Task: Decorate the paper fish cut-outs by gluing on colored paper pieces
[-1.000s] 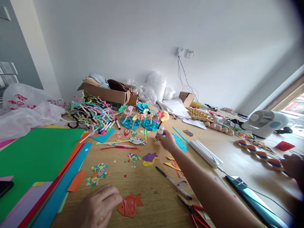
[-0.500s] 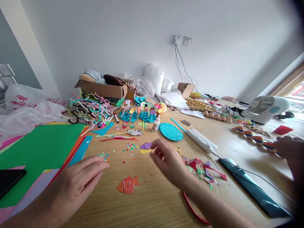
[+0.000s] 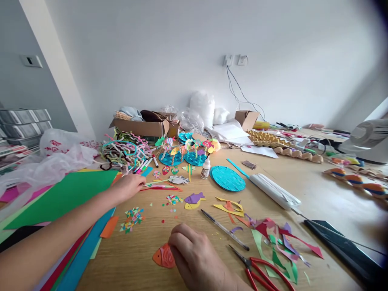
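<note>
- At the near side of the table [image 3: 127, 258], the right hand [image 3: 195, 254] is positioned back-up, fingers curled together; whether they pinch cannot be determined.
- Orange paper fish [image 3: 163, 256]: head toward the left, tail end hidden by the right hand's fingers.
- Left arm [image 3: 69, 228]: extended forward over the coloured sheets [image 3: 60, 198], well apart from the fish.
- Left hand [image 3: 129, 186]: fingers together beside the paper strips [image 3: 163, 187]; grip cannot be determined.

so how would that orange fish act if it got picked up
The orange fish looks cut from a thin sheet, so it is probably light and may bend. Its glossy, streaked middle looks wet, so it could be slick or tacky. Its flat shape makes rolling unlikely.
</note>
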`<action>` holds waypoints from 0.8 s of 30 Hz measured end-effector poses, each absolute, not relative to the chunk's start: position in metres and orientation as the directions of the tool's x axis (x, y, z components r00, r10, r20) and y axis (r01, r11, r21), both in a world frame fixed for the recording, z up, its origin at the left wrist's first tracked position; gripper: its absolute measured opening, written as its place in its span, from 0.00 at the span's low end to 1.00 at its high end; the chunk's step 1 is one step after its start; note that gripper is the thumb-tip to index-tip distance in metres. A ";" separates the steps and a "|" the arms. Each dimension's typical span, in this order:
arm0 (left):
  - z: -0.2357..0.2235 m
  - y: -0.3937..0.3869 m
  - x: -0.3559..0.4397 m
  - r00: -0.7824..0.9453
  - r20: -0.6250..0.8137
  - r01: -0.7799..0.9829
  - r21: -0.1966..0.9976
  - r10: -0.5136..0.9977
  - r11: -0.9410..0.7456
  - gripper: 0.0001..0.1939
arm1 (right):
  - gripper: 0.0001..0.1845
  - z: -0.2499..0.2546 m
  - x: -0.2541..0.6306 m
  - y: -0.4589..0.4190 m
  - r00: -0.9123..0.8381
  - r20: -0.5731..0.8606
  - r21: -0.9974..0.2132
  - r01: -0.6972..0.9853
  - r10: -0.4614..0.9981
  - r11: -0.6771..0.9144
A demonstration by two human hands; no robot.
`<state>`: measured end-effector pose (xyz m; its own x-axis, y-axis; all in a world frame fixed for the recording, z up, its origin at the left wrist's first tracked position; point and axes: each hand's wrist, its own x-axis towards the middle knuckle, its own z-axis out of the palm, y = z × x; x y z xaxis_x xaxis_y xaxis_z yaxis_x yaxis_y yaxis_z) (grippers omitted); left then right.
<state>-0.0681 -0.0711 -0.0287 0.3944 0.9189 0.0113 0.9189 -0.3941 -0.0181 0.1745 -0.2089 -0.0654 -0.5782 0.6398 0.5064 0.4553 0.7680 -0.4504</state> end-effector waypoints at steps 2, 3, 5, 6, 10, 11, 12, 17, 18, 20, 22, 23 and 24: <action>-0.034 -0.057 -0.072 0.373 0.000 0.927 -0.046 0.928 -0.373 0.12 | 0.09 -0.067 0.176 -0.207 -0.557 0.525 -0.483 0.428 0.644 0.764; -0.036 -0.051 -0.074 0.363 -0.005 0.930 -0.057 0.932 -0.363 0.12 | 0.09 -0.068 0.176 -0.206 -0.544 0.534 -0.498 0.417 0.648 0.760; -0.041 -0.041 -0.078 0.354 -0.017 0.932 -0.071 0.935 -0.354 0.12 | 0.09 -0.069 0.177 -0.204 -0.520 0.558 -0.511 0.399 0.647 0.761; -0.043 -0.038 -0.080 0.355 -0.025 0.932 -0.073 0.935 -0.355 0.11 | 0.08 -0.069 0.177 -0.203 -0.514 0.571 -0.508 0.391 0.640 0.767; -0.054 -0.028 -0.078 0.372 -0.054 0.924 -0.069 0.927 -0.375 0.06 | 0.08 -0.069 0.178 -0.201 -0.527 0.582 -0.498 0.373 0.620 0.783; -0.056 -0.026 -0.076 0.375 -0.061 0.923 -0.069 0.925 -0.379 0.06 | 0.08 -0.069 0.178 -0.201 -0.532 0.575 -0.501 0.371 0.622 0.782; -0.058 -0.024 -0.074 0.378 -0.067 0.921 -0.068 0.923 -0.382 0.08 | 0.08 -0.069 0.178 -0.201 -0.535 0.569 -0.505 0.372 0.625 0.778; -0.057 -0.016 -0.062 0.397 -0.100 0.913 -0.058 0.913 -0.403 0.12 | 0.09 -0.065 0.180 -0.201 -0.530 0.566 -0.514 0.371 0.631 0.773; -0.056 -0.015 -0.060 0.402 -0.106 0.911 -0.056 0.909 -0.409 0.11 | 0.09 -0.063 0.181 -0.201 -0.522 0.574 -0.515 0.369 0.631 0.774; -0.056 -0.014 -0.058 0.411 -0.117 0.906 -0.055 0.904 -0.419 0.07 | 0.09 -0.059 0.183 -0.202 -0.496 0.590 -0.521 0.368 0.637 0.770; -0.055 -0.013 -0.056 0.416 -0.127 0.903 -0.059 0.900 -0.426 0.05 | 0.09 -0.055 0.185 -0.204 -0.464 0.604 -0.533 0.369 0.648 0.761; -0.055 -0.013 -0.056 0.418 -0.131 0.901 -0.062 0.899 -0.428 0.06 | 0.09 -0.053 0.186 -0.204 -0.449 0.608 -0.540 0.370 0.654 0.756; -0.055 -0.013 -0.056 0.420 -0.135 0.900 -0.067 0.897 -0.431 0.07 | 0.09 -0.051 0.187 -0.204 -0.436 0.610 -0.547 0.373 0.662 0.749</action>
